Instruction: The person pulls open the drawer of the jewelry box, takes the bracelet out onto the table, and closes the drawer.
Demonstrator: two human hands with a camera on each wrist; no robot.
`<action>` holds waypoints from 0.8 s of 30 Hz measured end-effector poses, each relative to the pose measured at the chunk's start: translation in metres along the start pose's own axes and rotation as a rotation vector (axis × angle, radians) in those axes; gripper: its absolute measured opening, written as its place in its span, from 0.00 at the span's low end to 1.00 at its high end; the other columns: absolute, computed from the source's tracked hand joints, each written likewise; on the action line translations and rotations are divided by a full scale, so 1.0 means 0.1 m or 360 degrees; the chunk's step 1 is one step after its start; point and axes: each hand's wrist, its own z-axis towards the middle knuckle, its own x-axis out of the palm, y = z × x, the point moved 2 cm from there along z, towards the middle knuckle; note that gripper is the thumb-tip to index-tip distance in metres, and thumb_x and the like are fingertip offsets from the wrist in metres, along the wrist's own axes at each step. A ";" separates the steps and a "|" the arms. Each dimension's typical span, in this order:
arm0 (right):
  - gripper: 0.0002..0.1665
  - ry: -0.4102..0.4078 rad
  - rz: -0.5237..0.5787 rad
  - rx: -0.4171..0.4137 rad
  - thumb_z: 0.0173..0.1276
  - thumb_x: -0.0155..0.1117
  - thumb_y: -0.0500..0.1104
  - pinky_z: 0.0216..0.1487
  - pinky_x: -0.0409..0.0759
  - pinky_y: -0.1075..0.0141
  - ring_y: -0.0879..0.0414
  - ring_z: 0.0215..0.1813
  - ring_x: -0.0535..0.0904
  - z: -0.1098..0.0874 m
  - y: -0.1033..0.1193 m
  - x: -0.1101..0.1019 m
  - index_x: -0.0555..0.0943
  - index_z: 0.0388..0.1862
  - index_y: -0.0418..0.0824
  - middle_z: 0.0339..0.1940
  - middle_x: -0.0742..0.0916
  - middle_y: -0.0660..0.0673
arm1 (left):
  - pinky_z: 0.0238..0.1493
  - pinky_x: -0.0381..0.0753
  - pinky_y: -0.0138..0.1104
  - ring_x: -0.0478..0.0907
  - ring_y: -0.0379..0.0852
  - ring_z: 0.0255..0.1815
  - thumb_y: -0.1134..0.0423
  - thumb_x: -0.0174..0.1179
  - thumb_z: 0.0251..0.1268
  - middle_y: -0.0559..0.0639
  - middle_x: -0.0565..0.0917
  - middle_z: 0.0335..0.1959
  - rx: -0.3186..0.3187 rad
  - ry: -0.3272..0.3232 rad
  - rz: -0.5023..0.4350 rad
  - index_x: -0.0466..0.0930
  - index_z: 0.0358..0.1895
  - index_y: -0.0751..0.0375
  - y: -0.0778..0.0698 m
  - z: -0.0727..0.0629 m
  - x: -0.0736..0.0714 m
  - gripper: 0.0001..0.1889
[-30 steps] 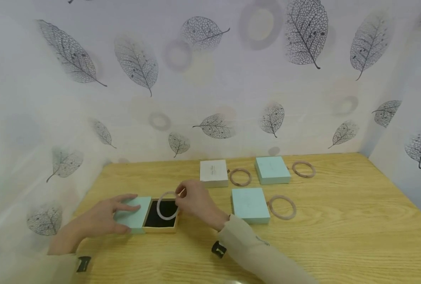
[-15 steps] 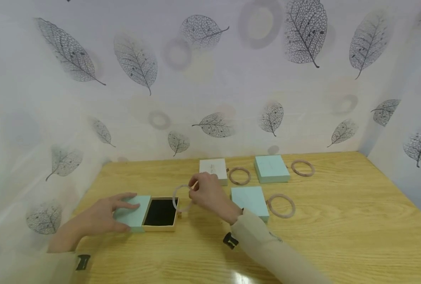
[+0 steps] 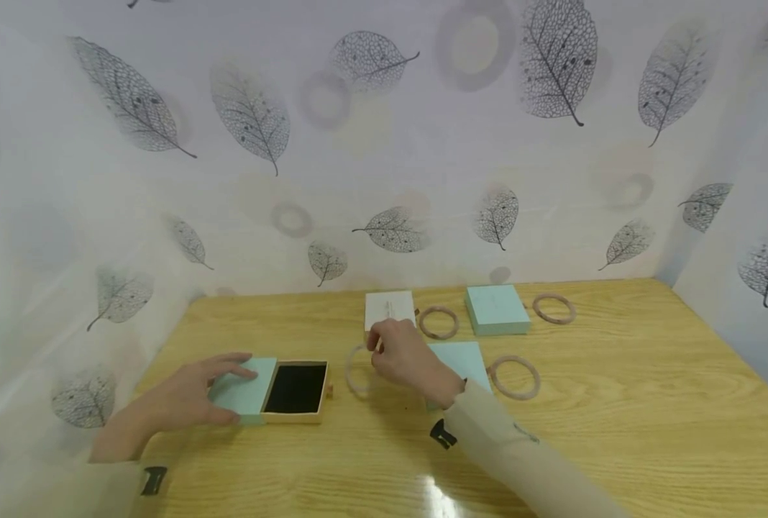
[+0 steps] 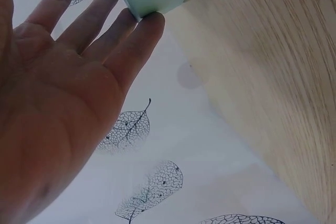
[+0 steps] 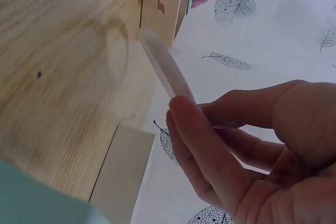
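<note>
In the head view my left hand (image 3: 193,396) rests on the mint-green sleeve (image 3: 244,392) of a box, fingers stretched across it and thumb at the near edge. In the left wrist view, straight fingers (image 4: 131,51) touch its corner. The box's drawer (image 3: 298,387) is pulled out to the right, showing a black lining and nothing on it. My right hand (image 3: 406,356) pinches a pale translucent bangle (image 5: 165,64) between thumb and fingers. In the head view this bangle (image 3: 352,378) stands upright just right of the drawer, partly hidden by the hand.
Behind the right hand lie a white box (image 3: 389,306) and a pinkish bangle (image 3: 439,323). Further right are two mint boxes, the far one (image 3: 497,309) and the near one (image 3: 462,360), with bangles (image 3: 554,309) (image 3: 515,378) beside them. A leaf-print cloth (image 3: 384,158) encloses the wooden table.
My right hand has carried the pale bangle rightward from over the drawer to beside it, uncovering the black lining. My left hand stays on the sleeve.
</note>
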 end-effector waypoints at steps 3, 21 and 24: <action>0.15 0.0007 -0.0086 -0.0051 0.54 0.56 0.23 0.29 0.74 0.67 0.57 0.25 0.74 -0.02 -0.03 -0.01 0.86 0.33 0.33 0.31 0.89 0.41 | 0.67 0.68 0.69 0.65 0.74 0.74 0.47 0.80 0.43 0.58 0.72 0.75 -0.0008 0.0010 -0.0008 0.85 0.56 0.43 0.00 0.00 0.01 0.31; 0.26 0.0177 -0.0359 -0.0013 0.60 0.61 0.20 0.19 0.58 0.72 0.60 0.19 0.58 -0.04 -0.10 0.04 0.66 0.12 0.42 0.12 0.67 0.52 | 0.65 0.71 0.68 0.67 0.73 0.73 0.48 0.80 0.44 0.59 0.73 0.74 0.0017 -0.0028 0.0022 0.85 0.57 0.44 0.01 -0.02 0.02 0.30; 0.28 0.0172 -0.0394 -0.0026 0.61 0.61 0.20 0.20 0.57 0.72 0.60 0.20 0.56 -0.06 -0.09 0.05 0.63 0.13 0.44 0.13 0.65 0.52 | 0.65 0.72 0.67 0.68 0.72 0.72 0.47 0.80 0.45 0.60 0.74 0.74 0.0020 -0.0036 0.0031 0.85 0.57 0.45 0.01 -0.02 0.02 0.30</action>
